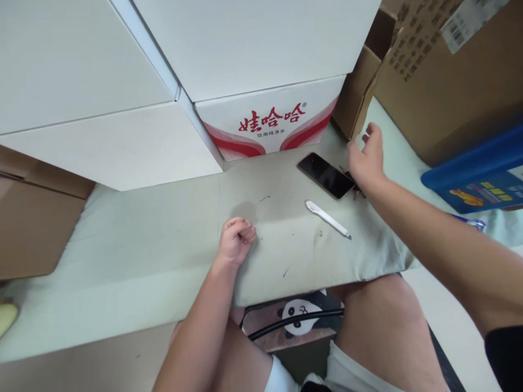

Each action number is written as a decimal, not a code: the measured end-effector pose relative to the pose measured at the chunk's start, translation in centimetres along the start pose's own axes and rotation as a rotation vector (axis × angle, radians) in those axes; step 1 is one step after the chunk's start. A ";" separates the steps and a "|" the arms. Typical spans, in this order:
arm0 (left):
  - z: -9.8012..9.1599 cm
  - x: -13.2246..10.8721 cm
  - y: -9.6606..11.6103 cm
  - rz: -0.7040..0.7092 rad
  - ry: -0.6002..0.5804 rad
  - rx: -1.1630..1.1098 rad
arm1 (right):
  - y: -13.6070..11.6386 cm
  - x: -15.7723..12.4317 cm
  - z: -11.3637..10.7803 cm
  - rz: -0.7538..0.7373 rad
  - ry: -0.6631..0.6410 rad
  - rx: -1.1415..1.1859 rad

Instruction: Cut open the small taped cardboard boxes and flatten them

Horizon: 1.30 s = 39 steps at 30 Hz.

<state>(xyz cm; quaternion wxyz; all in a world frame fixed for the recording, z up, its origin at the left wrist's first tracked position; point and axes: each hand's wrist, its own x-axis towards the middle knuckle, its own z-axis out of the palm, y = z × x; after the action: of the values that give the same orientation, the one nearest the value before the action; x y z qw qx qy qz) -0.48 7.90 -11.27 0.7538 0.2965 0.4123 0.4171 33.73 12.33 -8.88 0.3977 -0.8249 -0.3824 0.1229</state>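
Note:
My left hand point(236, 239) rests as a loose fist on the pale cloth-covered surface point(155, 245), with nothing visible in it. My right hand point(366, 158) reaches forward past a black phone point(326, 175) that lies face up. Its fingers are spread near the flap of a brown carton point(359, 81), and its palm sits over small dark items point(356, 189) that I cannot make out. A white utility knife point(328, 219) lies on the cloth between the two hands, closer to my right forearm.
White cartons point(122, 81) and one with red lettering point(272, 122) stand along the back. Brown cartons sit at far right point(441, 71) and at left point(36, 218). A blue box point(478, 174) lies at right. My bare knees and a panda-print item point(296, 316) are below the edge.

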 end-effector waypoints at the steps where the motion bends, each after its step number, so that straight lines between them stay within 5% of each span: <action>1: 0.1 0.0 0.0 0.002 0.002 -0.005 | -0.2 -1.8 0.3 -0.105 0.002 0.090; 7: -0.1 -0.2 0.8 0.056 0.057 -0.068 | -2.4 -15.6 6.1 -0.416 -0.298 0.419; 12: -2.9 -1.5 4.0 0.228 0.196 -0.167 | -6.3 -25.0 12.3 -0.473 -0.537 0.329; 16: -5.9 -3.5 6.0 0.347 0.343 -0.206 | -8.3 -29.5 14.1 -0.622 -0.707 0.109; 21: -8.6 -6.1 6.7 0.419 0.448 -0.134 | -8.2 -31.7 14.1 -0.881 -0.658 -0.204; 28: -13.0 -8.1 9.2 0.545 0.641 0.145 | -7.8 -32.4 14.2 -1.031 -0.479 -0.371; 33: -18.9 -10.1 15.6 0.633 0.842 0.501 | -7.8 -32.6 14.2 -1.059 -0.436 -0.387; 36: -22.1 -12.1 20.6 0.726 1.074 1.258 | -7.9 -32.7 14.1 -1.050 -0.453 -0.390; 39: -24.4 -13.7 24.5 0.630 1.199 1.571 | -8.1 -32.7 14.1 -1.021 -0.487 -0.390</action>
<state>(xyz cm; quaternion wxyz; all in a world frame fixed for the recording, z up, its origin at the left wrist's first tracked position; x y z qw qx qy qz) -35.35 10.13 1.47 -0.1240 0.5427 0.7793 0.2879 0.14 -0.38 -15.29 0.1485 -0.5428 -0.8261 0.0295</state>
